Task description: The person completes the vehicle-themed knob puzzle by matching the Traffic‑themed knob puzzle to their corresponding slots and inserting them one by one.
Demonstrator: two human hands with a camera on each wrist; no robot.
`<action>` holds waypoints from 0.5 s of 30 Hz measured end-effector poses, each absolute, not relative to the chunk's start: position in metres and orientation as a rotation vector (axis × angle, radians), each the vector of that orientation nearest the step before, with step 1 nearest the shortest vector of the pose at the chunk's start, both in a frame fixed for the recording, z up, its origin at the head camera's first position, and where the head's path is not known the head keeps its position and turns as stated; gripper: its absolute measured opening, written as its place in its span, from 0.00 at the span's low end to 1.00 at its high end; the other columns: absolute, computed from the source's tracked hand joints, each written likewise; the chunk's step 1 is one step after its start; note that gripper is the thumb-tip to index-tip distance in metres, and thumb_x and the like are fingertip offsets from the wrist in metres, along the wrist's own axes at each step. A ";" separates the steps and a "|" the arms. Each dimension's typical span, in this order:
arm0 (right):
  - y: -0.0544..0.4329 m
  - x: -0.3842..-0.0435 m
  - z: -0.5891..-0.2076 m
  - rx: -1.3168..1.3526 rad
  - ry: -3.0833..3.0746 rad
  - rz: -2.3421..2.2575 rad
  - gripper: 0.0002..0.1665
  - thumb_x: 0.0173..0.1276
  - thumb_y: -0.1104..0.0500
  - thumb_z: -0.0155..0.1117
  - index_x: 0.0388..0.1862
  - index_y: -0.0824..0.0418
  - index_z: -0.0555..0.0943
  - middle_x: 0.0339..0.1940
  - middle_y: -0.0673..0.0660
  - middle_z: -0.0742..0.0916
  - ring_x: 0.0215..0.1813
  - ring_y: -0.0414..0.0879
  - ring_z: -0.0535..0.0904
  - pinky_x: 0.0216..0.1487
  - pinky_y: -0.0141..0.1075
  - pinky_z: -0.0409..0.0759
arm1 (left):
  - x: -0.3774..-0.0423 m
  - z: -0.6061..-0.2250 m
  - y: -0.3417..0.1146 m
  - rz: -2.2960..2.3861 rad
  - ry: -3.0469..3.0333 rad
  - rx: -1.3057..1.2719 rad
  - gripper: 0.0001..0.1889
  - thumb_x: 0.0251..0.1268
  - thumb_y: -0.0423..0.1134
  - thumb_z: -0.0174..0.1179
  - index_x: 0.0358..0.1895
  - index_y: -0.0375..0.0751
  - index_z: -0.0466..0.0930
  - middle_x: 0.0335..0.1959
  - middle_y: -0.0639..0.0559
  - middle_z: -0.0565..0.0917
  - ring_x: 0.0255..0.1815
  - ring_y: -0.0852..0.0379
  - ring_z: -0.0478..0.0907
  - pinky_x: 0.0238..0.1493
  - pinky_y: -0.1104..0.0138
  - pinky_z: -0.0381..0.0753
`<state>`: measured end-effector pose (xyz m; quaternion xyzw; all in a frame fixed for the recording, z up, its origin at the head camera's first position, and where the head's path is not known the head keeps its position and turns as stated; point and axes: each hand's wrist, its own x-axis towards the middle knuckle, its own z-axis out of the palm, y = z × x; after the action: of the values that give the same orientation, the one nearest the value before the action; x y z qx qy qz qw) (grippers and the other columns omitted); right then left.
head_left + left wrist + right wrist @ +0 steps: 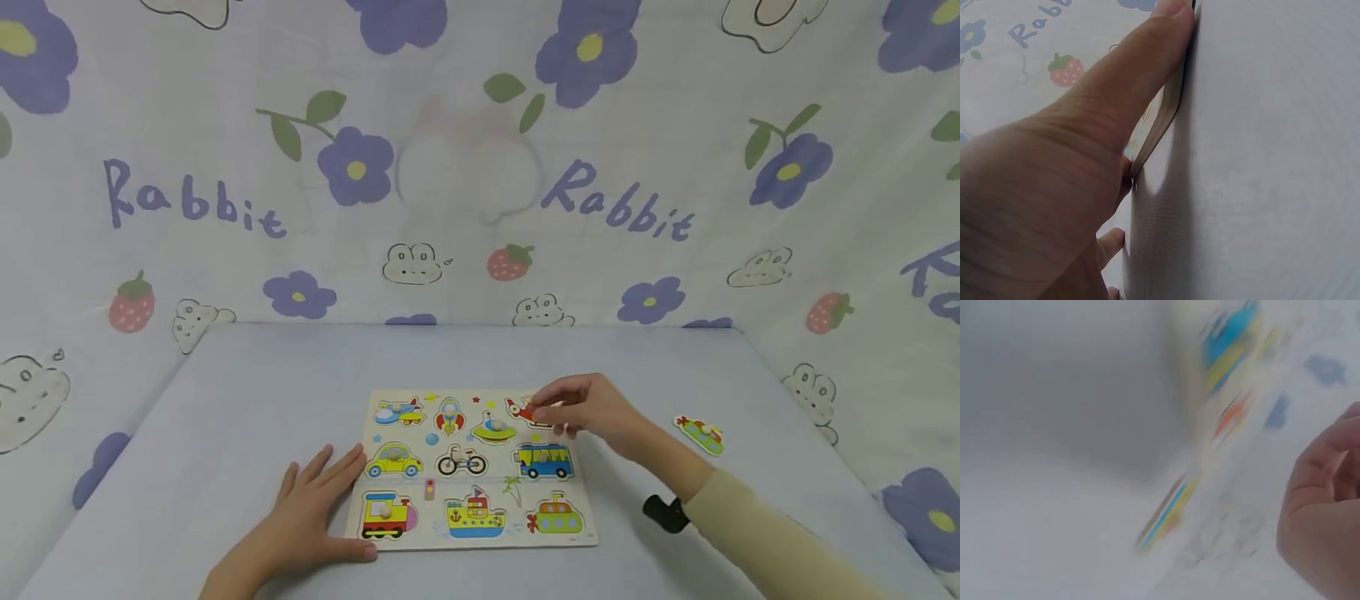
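A wooden knob puzzle board (431,546) lies flat on the table, with vehicle pictures on it. My left hand (307,508) rests at its left side, fingers and thumb spread along the edge; the left wrist view has the thumb (1141,62) against the board's edge. Over the upper right corner hovers my right hand (592,412), its fingers loosely bent. Thumb and index finger are beside the red helicopter piece (521,411), partly hidden by them. In the right wrist view the right hand (1325,481) appears apart from the blurred board, and its fingertips are out of frame.
A loose submarine piece (700,434) lies on the table right of the board. Small wooden knobs show on several pieces, such as the bus (543,463) and the car (393,463). A black object (663,514) sits by the right wrist. A patterned cloth (480,208) hangs behind.
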<state>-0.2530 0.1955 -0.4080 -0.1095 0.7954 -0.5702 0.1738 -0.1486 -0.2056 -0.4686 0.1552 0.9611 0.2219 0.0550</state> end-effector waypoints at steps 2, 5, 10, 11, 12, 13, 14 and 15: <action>0.224 -0.267 -0.412 -0.260 2.281 -1.656 0.19 0.58 0.57 0.77 0.47 0.63 0.86 0.48 0.64 0.87 0.33 0.55 0.81 0.29 0.35 0.78 | -0.149 -0.469 -0.205 0.668 2.911 0.471 0.64 0.31 0.79 0.66 0.76 0.48 0.61 0.77 0.55 0.58 0.77 0.38 0.41 0.66 0.32 0.32; 0.256 -0.289 -0.420 -0.193 2.347 -1.650 0.21 0.59 0.58 0.77 0.50 0.64 0.85 0.50 0.62 0.87 0.35 0.49 0.81 0.30 0.35 0.77 | -0.149 -0.467 -0.205 0.668 2.909 0.456 0.64 0.31 0.79 0.67 0.76 0.48 0.61 0.77 0.55 0.58 0.77 0.38 0.41 0.67 0.32 0.31; 0.280 -0.315 -0.433 -0.119 2.393 -1.571 0.21 0.61 0.60 0.74 0.52 0.66 0.84 0.49 0.61 0.87 0.32 0.47 0.78 0.31 0.35 0.77 | -0.148 -0.466 -0.207 0.666 2.915 0.433 0.65 0.30 0.79 0.67 0.76 0.47 0.61 0.77 0.54 0.58 0.77 0.37 0.41 0.67 0.32 0.31; 0.281 -0.317 -0.436 -0.110 2.389 -1.553 0.21 0.61 0.61 0.74 0.52 0.67 0.84 0.48 0.61 0.87 0.31 0.47 0.78 0.31 0.35 0.77 | -0.149 -0.466 -0.207 0.667 2.915 0.439 0.65 0.30 0.79 0.67 0.76 0.47 0.61 0.77 0.54 0.58 0.77 0.37 0.41 0.66 0.32 0.31; 0.282 -0.319 -0.439 -0.098 2.386 -1.541 0.21 0.61 0.61 0.74 0.52 0.67 0.83 0.48 0.61 0.87 0.31 0.47 0.78 0.31 0.35 0.77 | -0.149 -0.467 -0.207 0.669 2.913 0.442 0.64 0.30 0.79 0.67 0.76 0.47 0.61 0.77 0.55 0.58 0.77 0.37 0.41 0.66 0.32 0.31; 0.283 -0.320 -0.441 -0.088 2.386 -1.532 0.20 0.61 0.62 0.74 0.52 0.67 0.83 0.48 0.61 0.87 0.31 0.47 0.78 0.31 0.35 0.77 | -0.149 -0.467 -0.207 0.668 2.914 0.444 0.64 0.30 0.79 0.66 0.76 0.47 0.61 0.77 0.55 0.58 0.77 0.37 0.41 0.66 0.32 0.31; 0.283 -0.321 -0.443 -0.079 2.393 -1.523 0.20 0.61 0.61 0.74 0.52 0.66 0.84 0.48 0.60 0.87 0.31 0.47 0.78 0.31 0.35 0.77 | -0.150 -0.467 -0.207 0.672 2.915 0.449 0.64 0.31 0.79 0.66 0.76 0.47 0.61 0.77 0.55 0.58 0.77 0.37 0.41 0.66 0.32 0.31; 0.282 -0.322 -0.445 -0.074 2.407 -1.517 0.20 0.62 0.60 0.74 0.52 0.66 0.84 0.48 0.60 0.87 0.32 0.47 0.78 0.31 0.36 0.77 | -0.150 -0.468 -0.207 0.673 2.915 0.449 0.64 0.31 0.79 0.67 0.76 0.48 0.61 0.77 0.55 0.58 0.77 0.38 0.41 0.66 0.32 0.30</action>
<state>-0.3217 0.2824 -0.4450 -0.0257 0.8365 -0.5272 0.1474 -0.1500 -0.2065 -0.4677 0.1483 0.9619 0.2222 0.0581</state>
